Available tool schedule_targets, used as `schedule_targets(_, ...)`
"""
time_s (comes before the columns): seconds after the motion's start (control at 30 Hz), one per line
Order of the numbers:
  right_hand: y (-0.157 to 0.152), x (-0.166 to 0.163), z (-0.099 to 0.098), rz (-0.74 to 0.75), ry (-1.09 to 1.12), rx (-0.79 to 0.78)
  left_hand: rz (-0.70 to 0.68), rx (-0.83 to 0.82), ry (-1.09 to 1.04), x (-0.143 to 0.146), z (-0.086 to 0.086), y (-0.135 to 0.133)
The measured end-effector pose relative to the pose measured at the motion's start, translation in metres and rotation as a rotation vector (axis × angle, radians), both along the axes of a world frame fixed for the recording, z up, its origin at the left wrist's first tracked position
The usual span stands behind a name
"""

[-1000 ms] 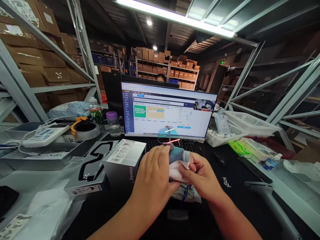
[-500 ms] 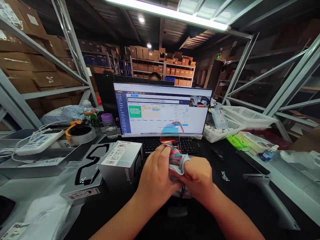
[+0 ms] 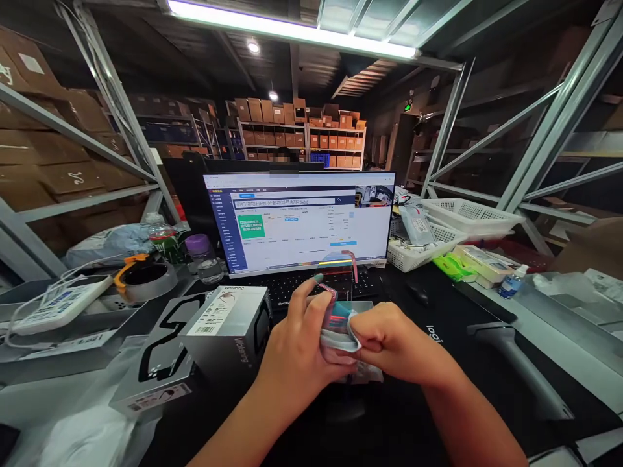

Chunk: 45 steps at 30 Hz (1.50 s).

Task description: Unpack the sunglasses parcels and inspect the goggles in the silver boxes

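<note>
Both my hands meet in front of the keyboard point(image 3: 296, 285). My left hand point(image 3: 296, 344) is closed round a pair of clear-lensed goggles point(image 3: 338, 275) with a teal and pink frame. My right hand point(image 3: 389, 340) pinches a pale grey cloth point(image 3: 335, 338) against the goggles. The lens sticks up above my fingers, in front of the monitor's lower edge. Part of the goggles is hidden by the cloth and my fingers.
A monitor point(image 3: 299, 220) stands behind the keyboard. To the left lie a grey product box point(image 3: 228, 324), a black-and-grey goggle box point(image 3: 156, 353), a tape roll point(image 3: 146, 275) and a bottle point(image 3: 202, 256). White baskets point(image 3: 462, 217) and a scanner handle point(image 3: 516, 363) are on the right. A person sits behind the monitor.
My head has tilted so the scene sits lower left. My hands have turned the goggles, and the right hand has closed tighter on the cloth over them.
</note>
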State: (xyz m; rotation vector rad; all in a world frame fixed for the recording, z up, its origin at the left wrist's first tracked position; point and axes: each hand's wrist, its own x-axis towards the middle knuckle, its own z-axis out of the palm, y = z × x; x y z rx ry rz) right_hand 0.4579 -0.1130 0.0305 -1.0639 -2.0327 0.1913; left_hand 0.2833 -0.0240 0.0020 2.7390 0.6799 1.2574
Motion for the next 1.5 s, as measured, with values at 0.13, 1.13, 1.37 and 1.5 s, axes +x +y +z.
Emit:
schedule_targets(0.13, -0.004, 0.007, 0.006, 0.029, 0.064, -0.083, -0.065, -0.088, 0.126, -0.005, 0.005, 0.001)
schedule_targets(1.13, -0.003, 0.003, 0.01, -0.488, 0.992, -0.077, -0.41, -0.168, 0.0, -0.002, 0.003, -0.005)
schedule_targets(1.37, 0.012, -0.036, -0.015, -0.509, 0.526, 0.192, -0.257, -0.186, -0.224, 0.003, -0.004, 0.002)
schedule_targets(1.5, 0.019, -0.055, -0.029, -0.425, 0.385, 0.34, -0.218, -0.131, -0.218, -0.005, 0.001, 0.014)
